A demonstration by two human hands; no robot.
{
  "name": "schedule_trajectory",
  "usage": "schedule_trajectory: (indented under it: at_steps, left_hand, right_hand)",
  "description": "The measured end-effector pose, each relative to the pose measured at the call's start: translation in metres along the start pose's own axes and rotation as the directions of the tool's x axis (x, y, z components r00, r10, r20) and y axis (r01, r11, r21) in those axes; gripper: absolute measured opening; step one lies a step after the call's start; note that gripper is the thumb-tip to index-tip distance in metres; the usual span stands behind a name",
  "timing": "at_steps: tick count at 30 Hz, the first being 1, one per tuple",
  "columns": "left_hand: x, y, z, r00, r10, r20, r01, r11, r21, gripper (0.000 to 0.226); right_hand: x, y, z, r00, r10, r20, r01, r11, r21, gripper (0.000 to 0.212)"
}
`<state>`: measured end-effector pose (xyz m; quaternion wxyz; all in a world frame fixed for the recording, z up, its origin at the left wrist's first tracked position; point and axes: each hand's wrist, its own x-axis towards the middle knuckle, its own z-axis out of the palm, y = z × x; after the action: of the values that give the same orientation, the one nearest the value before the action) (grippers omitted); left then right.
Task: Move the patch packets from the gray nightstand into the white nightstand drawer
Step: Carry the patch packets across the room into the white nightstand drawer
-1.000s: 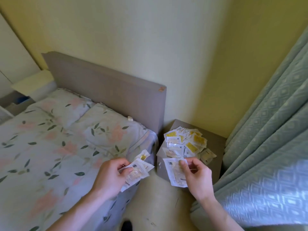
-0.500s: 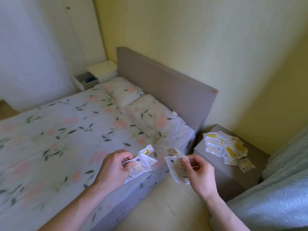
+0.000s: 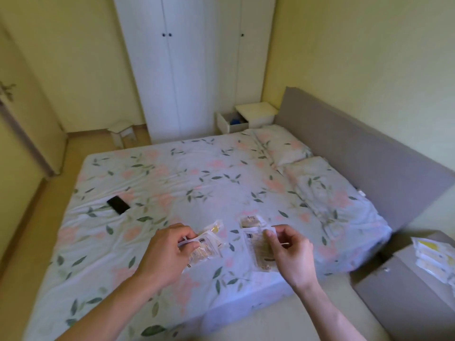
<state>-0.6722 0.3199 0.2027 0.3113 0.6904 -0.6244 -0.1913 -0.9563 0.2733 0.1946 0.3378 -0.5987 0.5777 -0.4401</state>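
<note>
Bed (image 3: pixel 197 183) lies between the hands and white nightstand (image 3: pixel 256 113); its drawer (image 3: pixel 231 123) stands open, top unblocked. Phone (image 3: pixel 118 205) on the bed's left part, pillows (image 3: pixel 317 183) by the headboard, mattress middle bare. Stool (image 3: pixel 122 132) near wardrobe (image 3: pixel 194 67).

Gray nightstand (image 3: pixel 403 291) right of bed (image 3: pixel 197 183); white nightstand (image 3: pixel 256 113) beyond it.

Yellow walls (image 3: pixel 357 45), white wardrobe (image 3: pixel 192 70), floral-sheeted bed (image 3: pixel 197 178), gray headboard (image 3: pixel 357 148).

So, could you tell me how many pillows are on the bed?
2: one pillow lies by the far end of the headboard, the other pillow nearer the gray nightstand.
</note>
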Motion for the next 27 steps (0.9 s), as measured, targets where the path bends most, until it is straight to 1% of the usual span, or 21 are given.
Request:
schedule_trajectory:
  at_steps: [4,9,12,15,18,20,24,27]
  left_hand:
    - [-0.002,-0.043,-0.062,0.997,-0.029,-0.078,0.028,1.000,-0.012,0.027]
    - [0.007,-0.108,-0.131,0.982,-0.104,-0.156,0.098,0.994,-0.047,0.020]
    - [0.017,-0.154,-0.173,0.975,-0.126,-0.183,0.127,0.992,-0.008,0.025]
    - [0.029,-0.197,-0.224,0.966,-0.169,-0.197,0.180,0.983,0.038,0.025]
    - [0.030,-0.241,-0.278,0.941,-0.243,-0.236,0.240,0.970,-0.039,0.023]
    - [0.025,-0.276,-0.313,0.917,-0.275,-0.288,0.278,0.960,-0.030,0.024]
    - [0.011,-0.346,-0.373,0.868,-0.345,-0.357,0.357,0.933,-0.036,0.023]
    - [0.012,-0.395,-0.414,0.866,-0.340,-0.366,0.351,0.936,-0.038,0.023]
  right_hand:
    - [0.007,-0.046,0.070,0.994,-0.043,0.097,0.042,0.999,0.012,0.014]
    - [0.021,-0.085,0.163,0.977,-0.090,0.193,0.081,0.995,0.052,0.013]
    - [0.032,-0.104,0.230,0.969,-0.092,0.231,0.073,0.993,0.092,0.014]
    - [0.043,-0.122,0.307,0.967,-0.071,0.245,0.037,0.990,0.138,0.014]
    - [0.048,-0.150,0.388,0.957,-0.077,0.279,0.024,0.982,0.190,0.015]
    - [0.048,-0.174,0.440,0.942,-0.093,0.324,0.027,0.979,0.202,0.014]
    - [0.040,-0.219,0.524,0.896,-0.165,0.413,0.097,0.978,0.183,0.014]
    - [0.031,-0.244,0.576,0.888,-0.171,0.428,0.116,0.981,0.153,0.014]
